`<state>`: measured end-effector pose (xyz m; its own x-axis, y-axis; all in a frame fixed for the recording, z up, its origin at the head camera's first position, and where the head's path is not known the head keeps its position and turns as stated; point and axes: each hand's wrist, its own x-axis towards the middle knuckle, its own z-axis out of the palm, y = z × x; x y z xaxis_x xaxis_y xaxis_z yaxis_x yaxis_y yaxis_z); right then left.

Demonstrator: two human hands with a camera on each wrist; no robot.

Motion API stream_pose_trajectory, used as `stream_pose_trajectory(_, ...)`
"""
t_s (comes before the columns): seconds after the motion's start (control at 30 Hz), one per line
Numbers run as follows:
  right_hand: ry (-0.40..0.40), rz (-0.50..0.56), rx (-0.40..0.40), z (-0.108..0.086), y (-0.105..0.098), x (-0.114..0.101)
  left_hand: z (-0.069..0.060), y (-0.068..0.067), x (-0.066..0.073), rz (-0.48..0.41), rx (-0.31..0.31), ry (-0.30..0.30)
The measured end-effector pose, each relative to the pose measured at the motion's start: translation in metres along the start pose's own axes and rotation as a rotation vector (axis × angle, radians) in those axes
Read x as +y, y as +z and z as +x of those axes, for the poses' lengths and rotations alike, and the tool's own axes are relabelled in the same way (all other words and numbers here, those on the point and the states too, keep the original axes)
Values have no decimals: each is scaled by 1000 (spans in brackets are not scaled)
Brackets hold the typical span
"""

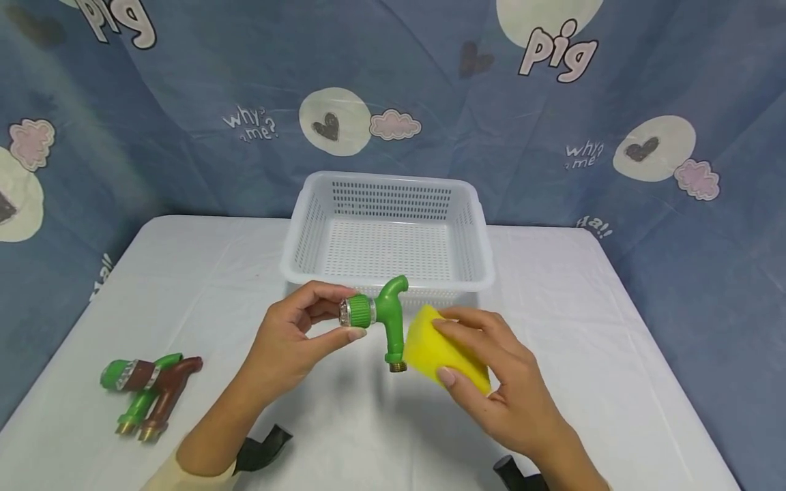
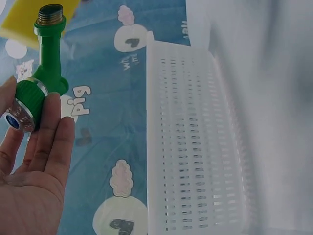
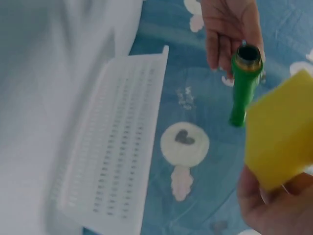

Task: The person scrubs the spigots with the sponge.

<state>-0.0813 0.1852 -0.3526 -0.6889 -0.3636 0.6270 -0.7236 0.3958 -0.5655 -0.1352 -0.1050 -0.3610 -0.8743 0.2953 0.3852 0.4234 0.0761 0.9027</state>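
Observation:
My left hand (image 1: 295, 341) pinches a green tap (image 1: 391, 314) by its ribbed knob, holding it up in front of the basket. The tap's brass threaded end (image 2: 50, 15) shows at the top of the left wrist view and points down in the head view. A yellow sponge (image 1: 439, 348) is gripped between the thumb and fingers of my right hand (image 1: 510, 382). In the head view the sponge's left edge is right beside the tap's lower pipe; whether they touch I cannot tell. The right wrist view shows the sponge (image 3: 281, 132) blurred near the tap (image 3: 244, 90).
Behind the hands stands a white perforated basket (image 1: 387, 279) with nothing in it. On the left of the white table (image 1: 552, 273) lie a brown tap (image 1: 172, 392) and a green tap (image 1: 142, 406), crossed over each other. A blue patterned cloth (image 1: 430, 68) hangs behind.

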Motion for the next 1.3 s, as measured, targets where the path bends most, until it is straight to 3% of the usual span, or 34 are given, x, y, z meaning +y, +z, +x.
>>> stream_pose_trajectory(0.17,-141,-162,36,9,13,-5,1,2,1,60,-15,17)
stream_pose_trajectory(0.4,-239,-383,-47,7,27,-13,1,4,1,194,9,94)
stream_pose_trajectory(0.57,-257,-373,-107,3,27,-19,2,5,0,242,32,104)
stream_pose_trajectory(0.77,-251,-467,-12,9,24,-18,2,7,-2,248,43,100)
stream_pose_trajectory(0.87,-246,-497,-4,12,29,-15,2,8,-4,232,32,106)
stream_pose_trajectory(1.1,-253,-498,-86,7,43,-12,1,7,-5,267,33,98)
stream_pose_trajectory(1.3,-251,-376,-162,-1,39,-14,3,6,-6,251,35,91)
